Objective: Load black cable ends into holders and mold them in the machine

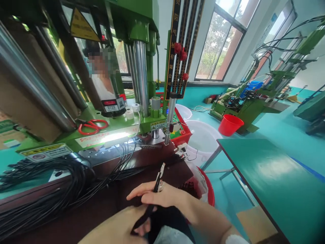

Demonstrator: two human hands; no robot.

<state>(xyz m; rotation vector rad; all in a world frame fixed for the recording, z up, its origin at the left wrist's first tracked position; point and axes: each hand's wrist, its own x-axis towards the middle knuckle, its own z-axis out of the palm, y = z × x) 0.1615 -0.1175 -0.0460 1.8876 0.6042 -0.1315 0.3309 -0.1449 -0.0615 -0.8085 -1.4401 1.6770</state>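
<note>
My right hand (159,197) lies over the dark brown bench (101,206), fingers closed around a thin black cable (149,211). The cable's metal plug end (160,174) sticks up between the fingers. Just below, my left hand (132,227) pinches the same cable with its fingertips, beside a piece of black fabric (170,220). Both hands are at the bench's front edge, before the green moulding machine (142,27).
A thick bundle of black cables (50,189) runs over the bench's left side. Red scissors (92,126) lie on the machine base. A red basin (209,191), white tubs (203,139), a red bucket (230,124) and a green table (274,179) stand to the right. Another person (101,81) is behind the machine.
</note>
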